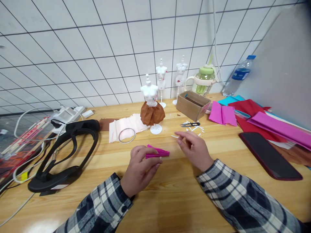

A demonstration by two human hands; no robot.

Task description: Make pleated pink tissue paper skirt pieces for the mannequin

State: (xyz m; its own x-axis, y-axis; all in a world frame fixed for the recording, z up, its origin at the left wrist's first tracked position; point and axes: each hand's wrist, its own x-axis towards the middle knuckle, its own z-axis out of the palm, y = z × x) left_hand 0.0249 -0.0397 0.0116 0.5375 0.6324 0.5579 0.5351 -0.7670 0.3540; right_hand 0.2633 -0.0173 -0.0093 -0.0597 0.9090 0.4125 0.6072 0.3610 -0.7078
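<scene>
Pleated magenta paper (161, 152) is held in the fingers of my left hand (142, 166), its narrow end pointing right. To the right, my right hand (194, 149) hovers over the table with thumb and forefinger close together near a thin white strip (174, 136); whether they pinch anything is too small to make out. Beyond the hands stands a small white dress form (149, 92) wearing a gathered brown paper skirt (152, 114). Black thread snips (190, 124) lie among white scraps. A thin ring (126, 142) rests partly on pale crinkled paper (128, 125).
Two more dress forms (161, 76), a cardboard box (193, 105), a green-lidded cup (205, 77) and a bottle (240, 76) stand by the wall. Coloured papers (279, 127) and a phone (269, 155) lie right. A black headset (70, 155) and cables are left.
</scene>
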